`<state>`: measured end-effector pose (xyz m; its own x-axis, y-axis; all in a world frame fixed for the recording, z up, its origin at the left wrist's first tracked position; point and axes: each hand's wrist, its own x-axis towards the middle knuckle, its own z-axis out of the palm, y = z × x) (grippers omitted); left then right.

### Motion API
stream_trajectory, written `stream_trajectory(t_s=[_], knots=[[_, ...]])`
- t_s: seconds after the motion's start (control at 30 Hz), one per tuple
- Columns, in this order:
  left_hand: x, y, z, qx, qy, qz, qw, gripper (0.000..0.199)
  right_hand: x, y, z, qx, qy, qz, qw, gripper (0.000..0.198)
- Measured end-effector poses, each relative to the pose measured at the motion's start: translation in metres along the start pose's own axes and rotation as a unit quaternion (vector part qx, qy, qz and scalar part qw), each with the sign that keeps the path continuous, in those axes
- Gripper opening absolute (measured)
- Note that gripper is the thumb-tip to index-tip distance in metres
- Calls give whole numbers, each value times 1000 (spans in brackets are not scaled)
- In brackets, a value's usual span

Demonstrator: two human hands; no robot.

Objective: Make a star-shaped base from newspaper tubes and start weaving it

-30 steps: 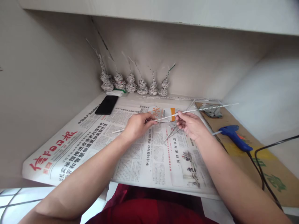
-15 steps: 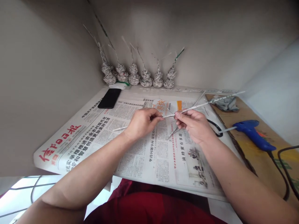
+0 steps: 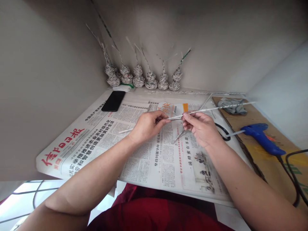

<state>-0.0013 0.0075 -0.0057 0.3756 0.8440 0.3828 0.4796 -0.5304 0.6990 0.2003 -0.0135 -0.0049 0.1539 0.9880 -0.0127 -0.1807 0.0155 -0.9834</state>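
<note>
Hanging above white printed newspaper is one thin pale rolled-paper stick, seemingly pinched for steadiness by the nearly closed left hand and, farther right, the loosely curled right hand.

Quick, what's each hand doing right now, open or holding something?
Left hand: closed, pinching a thin paper stick.
Right hand: closed, pinching the same paper stick.

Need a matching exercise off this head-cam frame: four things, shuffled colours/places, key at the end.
1. phone
2. glue gun
3. paper stick
4. woven gourd shapes

A. held by the left hand and right hand
B. in a row by the back wall
C. black, lying flat
D. blue, on the cardboard

Pairs: 1-C, 2-D, 3-A, 4-B
</note>
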Motion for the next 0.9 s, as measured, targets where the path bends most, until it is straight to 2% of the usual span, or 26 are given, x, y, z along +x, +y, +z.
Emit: stream_trajectory(t_s=[0.2,0.47,0.6,0.73,0.8,0.9], knots=[[0,-1,1,4,9,-9,1000,15,-3,-4,2,5,-11,-3,1000,32],[-1,-2,2,15,37,-16,999,7,-4,-2,5,-4,-5,-13,1000,31],[-3,-2,3,64,73,44,994,7,-6,-1,9,2,28,-14,999,28],[-4,-5,4,166,119,132,970,10,-8,-2,13,23,42,28,998,27],[-4,-7,4,174,121,140,967,10,-8,-3,12,35,29,52,998,29],[-4,-8,5,141,127,118,975,11,-8,-3,10,44,12,63,997,32]])
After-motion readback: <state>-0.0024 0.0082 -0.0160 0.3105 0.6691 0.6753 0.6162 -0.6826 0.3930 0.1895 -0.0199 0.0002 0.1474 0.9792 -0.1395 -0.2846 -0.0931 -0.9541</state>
